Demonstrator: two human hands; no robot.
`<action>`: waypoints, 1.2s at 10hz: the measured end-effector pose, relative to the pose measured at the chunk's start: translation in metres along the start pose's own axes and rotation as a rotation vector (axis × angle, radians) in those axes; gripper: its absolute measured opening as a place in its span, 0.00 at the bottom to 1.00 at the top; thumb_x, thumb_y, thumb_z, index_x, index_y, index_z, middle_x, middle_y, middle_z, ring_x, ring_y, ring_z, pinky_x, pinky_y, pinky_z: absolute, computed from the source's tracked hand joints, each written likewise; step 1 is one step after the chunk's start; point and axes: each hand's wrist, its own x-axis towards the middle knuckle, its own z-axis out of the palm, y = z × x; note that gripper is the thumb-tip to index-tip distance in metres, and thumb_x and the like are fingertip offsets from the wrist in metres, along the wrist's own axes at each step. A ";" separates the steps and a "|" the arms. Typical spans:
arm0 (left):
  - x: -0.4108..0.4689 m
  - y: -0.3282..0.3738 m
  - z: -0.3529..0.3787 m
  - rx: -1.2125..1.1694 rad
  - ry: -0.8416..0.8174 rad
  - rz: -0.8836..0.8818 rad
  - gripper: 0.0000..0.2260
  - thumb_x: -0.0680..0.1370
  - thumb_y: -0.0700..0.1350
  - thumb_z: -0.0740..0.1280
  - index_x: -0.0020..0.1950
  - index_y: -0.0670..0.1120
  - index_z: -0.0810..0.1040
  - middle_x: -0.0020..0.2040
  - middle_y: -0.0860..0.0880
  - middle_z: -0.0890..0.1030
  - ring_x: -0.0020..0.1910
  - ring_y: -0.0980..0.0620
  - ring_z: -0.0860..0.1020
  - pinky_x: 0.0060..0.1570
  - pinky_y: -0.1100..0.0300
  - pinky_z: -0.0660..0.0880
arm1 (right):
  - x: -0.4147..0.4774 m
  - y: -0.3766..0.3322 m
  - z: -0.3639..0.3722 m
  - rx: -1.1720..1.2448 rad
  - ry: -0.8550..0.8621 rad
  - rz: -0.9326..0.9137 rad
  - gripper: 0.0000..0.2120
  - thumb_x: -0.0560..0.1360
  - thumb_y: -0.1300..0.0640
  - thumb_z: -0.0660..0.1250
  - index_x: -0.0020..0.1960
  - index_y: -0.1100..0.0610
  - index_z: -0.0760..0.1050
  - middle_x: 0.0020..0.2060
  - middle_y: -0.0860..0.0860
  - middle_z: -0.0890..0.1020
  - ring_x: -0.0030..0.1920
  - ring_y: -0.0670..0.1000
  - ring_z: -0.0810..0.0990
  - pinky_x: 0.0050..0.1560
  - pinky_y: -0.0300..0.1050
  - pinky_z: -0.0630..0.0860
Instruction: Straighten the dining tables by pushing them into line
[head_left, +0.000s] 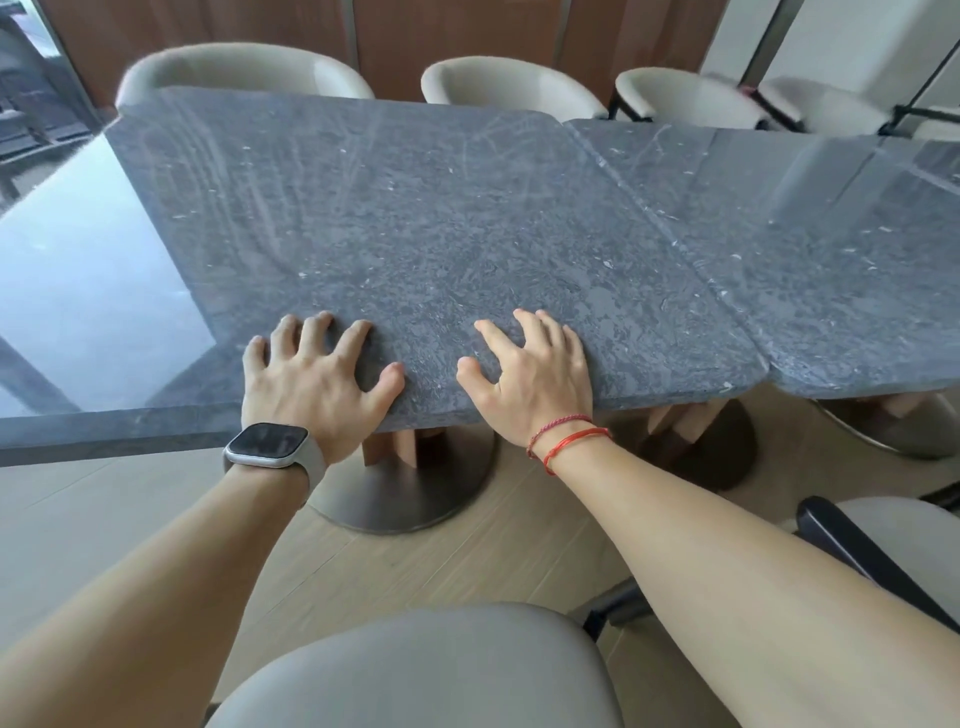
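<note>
A dark grey stone dining table (415, 218) fills the middle of the head view. It stands slightly skewed against a second grey table (810, 270) on its right, with a notch at their near corners. My left hand (317, 379), with a watch on the wrist, rests flat on the near edge of the middle table, fingers spread. My right hand (535, 379), with red string bracelets, presses flat on the same edge a little to the right. Neither hand grips anything.
A third tabletop (78, 291) with bright glare adjoins on the left. Several cream chairs (498, 78) line the far side. A grey chair back (415, 670) is right below me, another chair (883, 540) at the right. Round metal pedestal bases (410, 493) stand on the wood floor.
</note>
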 end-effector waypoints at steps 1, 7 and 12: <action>0.001 0.001 -0.002 -0.008 -0.022 -0.005 0.30 0.75 0.71 0.51 0.69 0.56 0.73 0.70 0.47 0.73 0.71 0.40 0.67 0.71 0.38 0.60 | 0.002 0.001 0.000 -0.022 0.010 -0.006 0.29 0.73 0.35 0.54 0.66 0.44 0.79 0.66 0.57 0.77 0.70 0.60 0.71 0.71 0.62 0.64; 0.004 0.008 -0.013 0.004 -0.192 -0.082 0.35 0.74 0.71 0.46 0.76 0.58 0.67 0.77 0.49 0.66 0.78 0.42 0.58 0.75 0.40 0.53 | 0.010 0.004 -0.005 -0.034 -0.083 -0.034 0.30 0.71 0.33 0.55 0.66 0.45 0.77 0.69 0.57 0.75 0.71 0.62 0.69 0.70 0.63 0.63; -0.089 0.093 -0.197 -1.286 -0.164 -0.352 0.25 0.69 0.67 0.63 0.62 0.59 0.79 0.62 0.58 0.81 0.62 0.55 0.80 0.67 0.44 0.74 | -0.027 0.022 -0.210 0.845 -0.503 0.136 0.26 0.78 0.37 0.62 0.74 0.38 0.66 0.69 0.51 0.74 0.67 0.51 0.74 0.62 0.43 0.66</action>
